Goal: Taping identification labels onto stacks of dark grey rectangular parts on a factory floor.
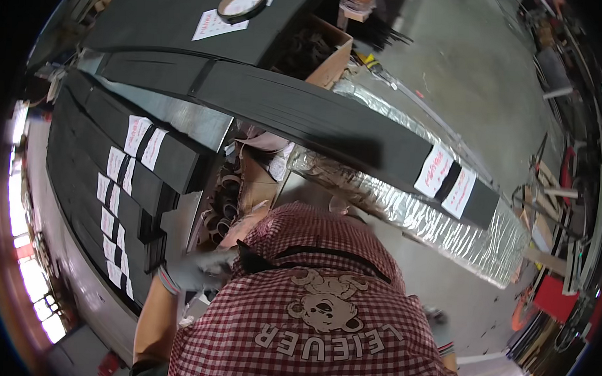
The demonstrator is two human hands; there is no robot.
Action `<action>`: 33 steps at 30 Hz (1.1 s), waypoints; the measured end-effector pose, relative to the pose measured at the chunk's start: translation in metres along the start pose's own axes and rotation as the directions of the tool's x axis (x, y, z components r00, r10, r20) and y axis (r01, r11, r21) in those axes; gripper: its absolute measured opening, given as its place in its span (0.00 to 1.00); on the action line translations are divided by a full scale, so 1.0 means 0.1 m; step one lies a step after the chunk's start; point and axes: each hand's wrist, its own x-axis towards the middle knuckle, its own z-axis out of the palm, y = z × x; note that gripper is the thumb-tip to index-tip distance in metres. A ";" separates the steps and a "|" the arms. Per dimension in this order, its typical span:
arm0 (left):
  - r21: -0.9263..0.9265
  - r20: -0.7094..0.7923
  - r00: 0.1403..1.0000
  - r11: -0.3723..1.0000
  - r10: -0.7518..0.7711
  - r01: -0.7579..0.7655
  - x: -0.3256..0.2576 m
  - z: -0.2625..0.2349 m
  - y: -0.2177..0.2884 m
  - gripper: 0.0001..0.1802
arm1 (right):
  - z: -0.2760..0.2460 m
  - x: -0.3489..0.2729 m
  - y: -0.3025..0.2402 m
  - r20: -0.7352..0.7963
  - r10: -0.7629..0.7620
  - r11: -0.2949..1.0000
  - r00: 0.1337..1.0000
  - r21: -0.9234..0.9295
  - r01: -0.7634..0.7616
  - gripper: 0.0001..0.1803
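Observation:
My left hand (pixel 202 270), in a grey glove, is at the left side of my red checked apron (pixel 338 270), next to a black strap end (pixel 254 258). Motion smears its fingers, so I cannot tell if it holds anything. My right hand (pixel 436 319), also gloved, hangs low beside the apron's right edge; its fingers are blurred and partly hidden. In front of me a long dark grey panel (pixel 304 114) lies slantwise, a white paper label (pixel 433 169) and black tape near its right end. Several similar dark panels (pixel 87 152) lie side by side at left, banded with labels.
A roll of tape (pixel 242 4) rests on a dark sheet (pixel 154 20) at the top. Beyond the long panel is a cardboard box (pixel 332 58) of dark pieces. A foil-wrapped long bundle (pixel 460 245) lies beneath the panel. Brown tubes (pixel 221 208) fill a spot below the bench.

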 end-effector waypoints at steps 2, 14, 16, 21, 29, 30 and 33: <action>-0.219 -0.260 0.949 0.968 -0.180 0.123 0.22 0.05 0.25 0.26 | -0.01 -0.08 -2.13 -0.205 -0.213 0.953 0.955 0.172 0.250 0.13; -0.131 -0.500 0.856 0.966 0.130 -0.224 2.13 0.62 1.07 0.11 | 0.80 1.61 -5.09 0.473 -0.722 0.308 0.505 -0.434 0.847 0.24; -0.188 -0.539 0.842 0.973 0.010 -0.131 2.29 0.68 1.08 0.11 | 0.91 1.75 -5.18 0.541 -0.531 0.301 0.652 -0.599 0.742 0.22; 0.203 0.216 0.911 0.897 0.350 -0.393 2.85 1.83 0.71 0.34 | -0.37 2.32 -4.75 0.687 -0.052 0.341 0.725 -0.670 0.660 0.25; -0.083 -0.325 0.943 0.991 0.077 -0.109 2.02 0.59 1.08 0.35 | 0.75 1.25 -4.90 0.537 -0.473 0.538 0.699 -0.452 0.712 0.43; 0.128 -0.324 0.937 0.987 0.130 -0.093 1.87 0.55 1.19 0.28 | 0.69 1.16 -4.84 0.504 -0.506 0.540 0.700 -0.448 0.713 0.50; 0.523 -0.378 0.729 0.782 0.570 -0.340 1.33 0.15 1.62 0.16 | 0.02 0.65 -4.36 0.256 -0.348 0.815 0.902 -0.393 0.426 0.49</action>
